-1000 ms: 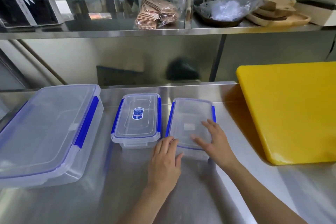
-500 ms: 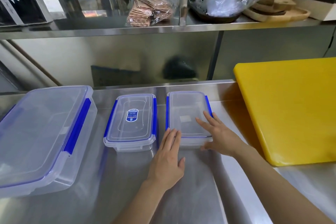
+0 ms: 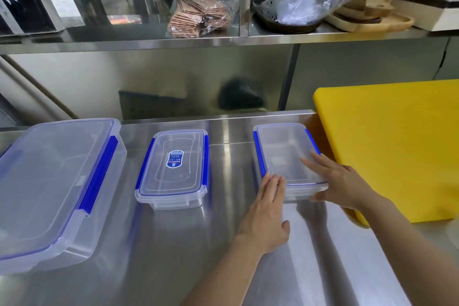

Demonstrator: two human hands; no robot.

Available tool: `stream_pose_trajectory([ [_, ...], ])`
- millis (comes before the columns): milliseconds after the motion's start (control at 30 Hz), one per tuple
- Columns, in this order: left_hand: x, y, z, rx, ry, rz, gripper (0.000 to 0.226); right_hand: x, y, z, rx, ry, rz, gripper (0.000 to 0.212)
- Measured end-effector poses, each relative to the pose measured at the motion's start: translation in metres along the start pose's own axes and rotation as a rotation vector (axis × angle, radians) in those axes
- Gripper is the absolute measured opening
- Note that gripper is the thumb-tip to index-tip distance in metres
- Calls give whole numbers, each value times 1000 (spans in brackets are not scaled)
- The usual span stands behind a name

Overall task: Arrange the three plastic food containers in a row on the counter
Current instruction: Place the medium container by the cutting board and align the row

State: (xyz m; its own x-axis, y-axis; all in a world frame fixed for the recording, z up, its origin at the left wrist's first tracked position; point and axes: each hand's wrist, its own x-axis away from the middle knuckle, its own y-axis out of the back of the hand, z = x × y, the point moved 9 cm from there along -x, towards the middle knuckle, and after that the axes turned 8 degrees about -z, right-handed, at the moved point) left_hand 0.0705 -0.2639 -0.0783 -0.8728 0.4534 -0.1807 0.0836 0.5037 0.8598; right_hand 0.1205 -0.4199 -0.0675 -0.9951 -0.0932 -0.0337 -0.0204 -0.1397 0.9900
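Three clear plastic containers with blue clips stand side by side on the steel counter (image 3: pixel 173 256). A large container (image 3: pixel 54 181) is at the left. The middle container (image 3: pixel 173 166) has a blue sticker on its lid. The small container (image 3: pixel 283 151) is at the right, close to the yellow board. My left hand (image 3: pixel 265 216) lies flat with its fingertips against that container's front left corner. My right hand (image 3: pixel 340 181) rests its fingers on the lid and has its thumb on the front wall.
A thick yellow cutting board (image 3: pixel 397 144) covers the counter's right side, almost touching the small container. Above, a steel shelf (image 3: pixel 149 43) holds a bag of brown packets (image 3: pixel 198 17), a wrapped bowl (image 3: pixel 293 12) and wooden boards (image 3: pixel 367 15).
The small container was turned straight and slid to the right under both hands. A wide gap now separates it from the middle container. The other two containers stayed put.
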Motion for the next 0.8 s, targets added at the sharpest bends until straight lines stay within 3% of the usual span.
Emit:
stream_pose_trajectory([
  [233, -8, 0, -5, -66, -71, 21, 78, 5, 2, -12, 95, -46, 57, 100],
  [300, -4, 26, -1, -64, -92, -115, 70, 7, 3, -5, 147, -70, 72, 105],
  [367, 4, 69, 22, -54, -24, -359, 60, 4, 16, 20, 73, -59, -34, 101],
  [467, 35, 133, 94, -109, 260, -699, 47, -3, 31, 88, -259, 17, -163, 84],
  [567, 65, 160, 180, -87, 641, -651, 55, -12, 9, 159, -501, 81, -89, 78],
  [633, 89, 161, 239, 33, 813, -549, 63, -26, -28, 216, -583, 89, 50, 82],
  [733, 89, 130, 240, 331, 802, -432, 65, -26, -60, 234, -620, 63, 158, 89],
  [800, 87, 126, 231, 353, 797, -421, 65, -29, -70, 241, -620, 72, 158, 89],
])
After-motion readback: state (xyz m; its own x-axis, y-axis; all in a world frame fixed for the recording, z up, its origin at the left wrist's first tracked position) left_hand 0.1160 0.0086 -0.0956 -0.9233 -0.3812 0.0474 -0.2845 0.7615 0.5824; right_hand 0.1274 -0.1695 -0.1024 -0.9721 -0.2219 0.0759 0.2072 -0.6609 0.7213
